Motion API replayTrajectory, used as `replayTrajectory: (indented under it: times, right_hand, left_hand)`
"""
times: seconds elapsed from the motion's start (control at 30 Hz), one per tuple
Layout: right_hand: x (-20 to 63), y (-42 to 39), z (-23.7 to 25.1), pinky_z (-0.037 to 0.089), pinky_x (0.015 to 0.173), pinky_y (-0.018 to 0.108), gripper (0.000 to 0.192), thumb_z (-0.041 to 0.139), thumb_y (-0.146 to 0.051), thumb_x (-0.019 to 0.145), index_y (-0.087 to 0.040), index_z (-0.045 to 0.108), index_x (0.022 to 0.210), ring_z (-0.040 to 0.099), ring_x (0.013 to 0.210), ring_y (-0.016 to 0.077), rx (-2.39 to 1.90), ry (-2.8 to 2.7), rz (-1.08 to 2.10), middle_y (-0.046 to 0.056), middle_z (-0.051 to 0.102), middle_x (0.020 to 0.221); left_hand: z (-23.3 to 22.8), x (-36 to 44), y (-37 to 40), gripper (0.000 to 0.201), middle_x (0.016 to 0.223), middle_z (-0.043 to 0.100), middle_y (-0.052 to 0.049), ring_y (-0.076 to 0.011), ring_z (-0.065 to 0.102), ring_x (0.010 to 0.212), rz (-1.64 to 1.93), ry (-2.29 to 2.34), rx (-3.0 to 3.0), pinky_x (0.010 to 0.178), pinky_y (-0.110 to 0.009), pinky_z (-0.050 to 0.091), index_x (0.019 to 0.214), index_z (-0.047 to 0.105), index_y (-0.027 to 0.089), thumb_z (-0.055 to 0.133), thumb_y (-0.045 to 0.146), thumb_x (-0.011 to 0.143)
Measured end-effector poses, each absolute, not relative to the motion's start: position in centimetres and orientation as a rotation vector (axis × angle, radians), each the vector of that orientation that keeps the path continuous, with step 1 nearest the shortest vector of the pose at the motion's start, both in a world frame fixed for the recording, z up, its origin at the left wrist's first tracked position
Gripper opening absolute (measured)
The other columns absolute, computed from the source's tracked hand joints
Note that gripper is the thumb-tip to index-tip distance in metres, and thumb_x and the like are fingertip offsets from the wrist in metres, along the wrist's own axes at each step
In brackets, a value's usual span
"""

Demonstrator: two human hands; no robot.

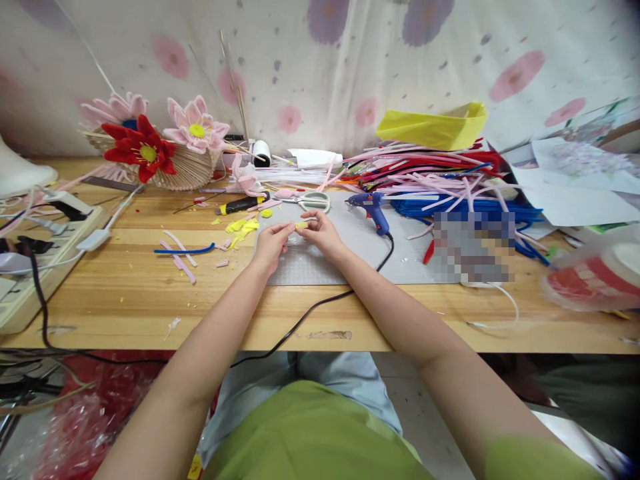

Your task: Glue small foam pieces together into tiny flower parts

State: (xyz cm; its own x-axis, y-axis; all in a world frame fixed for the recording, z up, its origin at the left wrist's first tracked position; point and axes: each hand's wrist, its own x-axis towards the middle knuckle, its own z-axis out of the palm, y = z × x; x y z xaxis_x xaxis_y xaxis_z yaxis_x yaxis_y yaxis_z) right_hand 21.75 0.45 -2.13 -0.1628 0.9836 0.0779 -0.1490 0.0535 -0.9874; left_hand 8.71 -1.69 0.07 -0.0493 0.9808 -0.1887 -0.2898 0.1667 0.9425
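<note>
Both hands, left [273, 241] and right [320, 230], pinch a yellow piece [301, 225] at frame centre over grey mat [350, 260] | yellow scraps [243, 227] already cut, glue gun [373, 208] idle | piece unfinished.

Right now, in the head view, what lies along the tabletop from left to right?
Power strip → blue pipe cleaner → left hand → right hand → blue glue gun → red-and-white tape roll.

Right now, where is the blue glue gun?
In the head view, the glue gun lies on the grey mat, just right of the right hand, beside the pile of pipe cleaners.
</note>
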Motion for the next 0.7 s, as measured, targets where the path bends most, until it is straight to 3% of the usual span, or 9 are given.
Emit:
replayTrajectory:
  times: [0.4,0.7]
  right_hand:
    - [22.05,0.72,-2.06,0.04,0.061,0.025,0.045,0.073,-0.039,0.055,-0.022,0.045,0.086,0.049,0.061,0.0089,-1.012,-1.258,1.205,-0.006,0.058,0.068]
    - [21.98,0.58,-2.1,0.04,0.063,0.026,0.048,0.073,-0.044,0.056,-0.023,0.043,0.088,0.05,0.063,0.0096,-0.981,-1.312,1.209,-0.005,0.057,0.072]
  left_hand:
    - [-0.47,8.75,-1.34,0.02,0.05,0.047,0.005,-0.002,0.03,0.042,1.291,1.227,0.82,0.039,-0.018,0.021,0.066,0.066,0.011,0.077,0.023,0.054]
    - [-0.44,8.73,-1.38,0.026,0.056,0.055,0.002,-0.0027,0.037,0.045,1.287,1.248,0.808,0.039,-0.017,0.022,0.065,0.067,0.012,0.081,0.025,0.048]
